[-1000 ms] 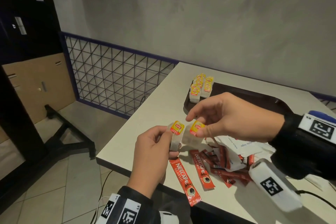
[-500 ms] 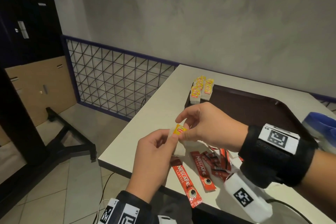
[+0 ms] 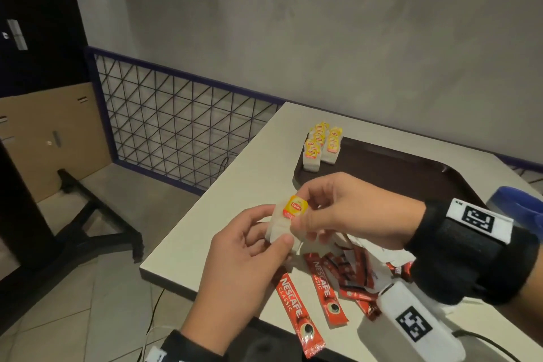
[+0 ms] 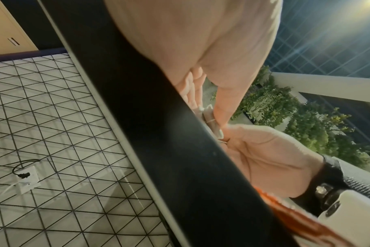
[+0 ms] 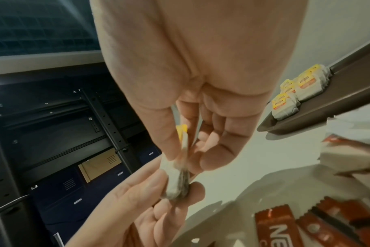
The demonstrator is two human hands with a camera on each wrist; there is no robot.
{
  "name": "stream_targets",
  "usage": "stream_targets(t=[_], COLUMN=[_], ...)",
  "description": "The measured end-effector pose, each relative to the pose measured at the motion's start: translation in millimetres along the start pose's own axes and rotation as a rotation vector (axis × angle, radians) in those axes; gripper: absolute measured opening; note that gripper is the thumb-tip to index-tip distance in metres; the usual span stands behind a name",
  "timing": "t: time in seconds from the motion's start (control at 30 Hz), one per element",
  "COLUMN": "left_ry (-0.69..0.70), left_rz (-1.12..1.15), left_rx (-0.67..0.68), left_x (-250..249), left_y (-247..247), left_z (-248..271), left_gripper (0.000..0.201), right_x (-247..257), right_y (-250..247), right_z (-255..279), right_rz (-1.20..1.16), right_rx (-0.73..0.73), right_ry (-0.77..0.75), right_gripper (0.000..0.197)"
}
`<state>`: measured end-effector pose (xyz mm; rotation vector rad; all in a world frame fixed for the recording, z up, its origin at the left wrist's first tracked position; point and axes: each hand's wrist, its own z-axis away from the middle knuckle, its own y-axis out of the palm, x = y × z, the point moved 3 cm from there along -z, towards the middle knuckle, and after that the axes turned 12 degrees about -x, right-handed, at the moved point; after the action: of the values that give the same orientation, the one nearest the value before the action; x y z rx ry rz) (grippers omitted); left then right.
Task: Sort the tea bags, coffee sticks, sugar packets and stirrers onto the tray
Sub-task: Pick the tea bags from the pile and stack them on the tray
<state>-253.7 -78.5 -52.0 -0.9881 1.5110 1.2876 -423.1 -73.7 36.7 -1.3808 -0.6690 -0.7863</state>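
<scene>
Yellow-tagged tea bags [image 3: 286, 225], apart a second ago, now stacked, pinched between left hand [image 3: 245, 267] and right hand [image 3: 349, 213]; ready for tray [image 3: 411, 176] beyond.

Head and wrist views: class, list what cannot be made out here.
- Tea bags held: count unclear, hands cover them.
- Stirrers: none visible in any view.
- Coffee sticks: count unclear, right wrist hides the pile.
- Tray: right part hidden by the arm.
</scene>
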Motion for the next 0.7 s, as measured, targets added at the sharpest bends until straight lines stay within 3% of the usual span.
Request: stream_targets(t=[0.13, 0.27, 0.37, 0.4, 0.5, 0.53, 0.63, 0.7], left_ry=[0.086, 0.376, 0.777, 0.857, 0.868, 0.811, 0.842, 0.821], left_rz=[-0.003, -0.307, -0.773, -0.943, -1.113, -1.116, -1.050, -1.022], left_rx=[-0.035, -0.039, 0.249, 0.317, 0.302, 0.291, 0.194, 0.147], left_x=[6.3, 5.9, 8.8, 15.4, 29.0, 30.8, 32.0, 39.3], left_y=[0.3, -1.7, 11.6, 17.2, 21.1, 21.2, 23.3, 24.6], left_z=[-2.9, -2.4, 0.6, 2.9, -1.6, -6.5, -9.7, -14.9], left_gripper=[0.054, 0.049, 0.013, 0.026, 0.041, 0.046, 0.057, 0.051], right_x=[-4.5, -14.1, -35.5, -43.5, -65.5, -71.4, -85.8, -92.2], right_y=[-19.2, -78.0, -111.2, -116.6, -121.7, -121.4, -122.8, -123.8], right_z=[-14.5, -59.2, -98.7, -109.7, -137.2, -144.8, -166.0, -174.7], right_rz=[0.066, 0.153, 0.244, 0.271, 0.328, 0.331, 0.308, 0.280], right_rx=[0.054, -0.157, -0.225, -0.217, -0.162, -0.154, -0.189, -0.233], right_ry=[0.015, 0.063, 0.174, 0.221, 0.327, 0.349, 0.380, 0.399], right_gripper=[0.018, 0.015, 0.026, 0.029, 0.030, 0.025, 0.016, 0.018])
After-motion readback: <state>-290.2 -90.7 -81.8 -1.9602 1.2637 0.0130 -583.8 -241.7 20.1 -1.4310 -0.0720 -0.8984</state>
